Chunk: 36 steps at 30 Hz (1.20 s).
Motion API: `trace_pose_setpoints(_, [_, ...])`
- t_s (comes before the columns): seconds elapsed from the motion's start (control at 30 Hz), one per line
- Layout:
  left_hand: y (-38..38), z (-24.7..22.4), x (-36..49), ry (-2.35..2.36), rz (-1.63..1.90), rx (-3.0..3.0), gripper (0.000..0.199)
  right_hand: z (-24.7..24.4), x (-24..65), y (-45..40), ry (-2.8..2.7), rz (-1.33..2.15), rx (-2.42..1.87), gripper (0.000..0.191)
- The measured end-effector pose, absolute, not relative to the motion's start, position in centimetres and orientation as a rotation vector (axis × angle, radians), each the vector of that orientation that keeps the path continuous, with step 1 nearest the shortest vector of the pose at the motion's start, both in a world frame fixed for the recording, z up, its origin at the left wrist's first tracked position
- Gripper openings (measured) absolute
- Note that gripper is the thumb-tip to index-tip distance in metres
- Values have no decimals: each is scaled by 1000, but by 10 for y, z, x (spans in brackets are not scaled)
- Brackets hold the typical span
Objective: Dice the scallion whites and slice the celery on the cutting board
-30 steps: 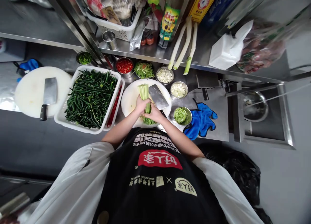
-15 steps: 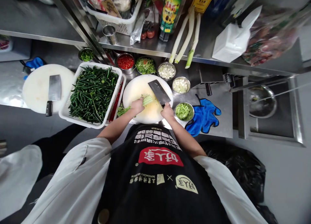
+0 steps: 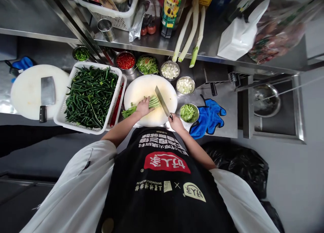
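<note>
My left hand (image 3: 143, 107) presses down on a bunch of green stalks (image 3: 153, 102) lying across the round white cutting board (image 3: 141, 86); their leafy ends stick out to the left. My right hand (image 3: 175, 122) is closed round the handle of a cleaver (image 3: 163, 101). The blade stands on edge at the right end of the stalks, over the board. Right of the board is a metal bowl of cut green pieces (image 3: 187, 113). Bowls of white pieces (image 3: 170, 70), green shreds (image 3: 147, 64) and red chopped peppers (image 3: 126, 61) stand behind it.
A white basket of green chillies (image 3: 92, 96) is left of the board. Beyond it, another cleaver (image 3: 48, 91) lies on a second board (image 3: 25, 91). Blue gloves (image 3: 212, 116) lie at the right. A metal shelf (image 3: 149, 47) overhangs the back, with long white stalks (image 3: 189, 34) on it.
The cleaver has turned from lying flat to standing on its edge beside the stalks. My left hand has flattened over the bunch, which now lies more spread out. The camera view has shifted slightly.
</note>
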<state>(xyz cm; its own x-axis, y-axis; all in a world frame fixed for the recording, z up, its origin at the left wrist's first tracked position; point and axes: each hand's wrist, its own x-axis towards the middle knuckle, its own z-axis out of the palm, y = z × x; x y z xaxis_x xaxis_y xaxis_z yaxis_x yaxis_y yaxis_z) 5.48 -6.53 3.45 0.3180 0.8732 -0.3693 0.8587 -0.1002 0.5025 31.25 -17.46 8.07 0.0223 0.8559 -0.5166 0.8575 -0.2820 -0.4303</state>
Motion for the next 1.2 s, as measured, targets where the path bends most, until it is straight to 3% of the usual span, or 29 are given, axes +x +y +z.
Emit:
trace_pose_setpoints(0.13, [-57,29,42,1436,225,1953,45,79,305,-171,1866,-1146,2187,48])
trace_pose_setpoints(0.53, [-10,42,37,1437,-46,2023,25,82,299,-171,1858,-1113,2127,43])
trace_pose_setpoints(1.2, [21,47,60,1135,-367,2323,45,86,299,-172,1839,-1117,2138,36])
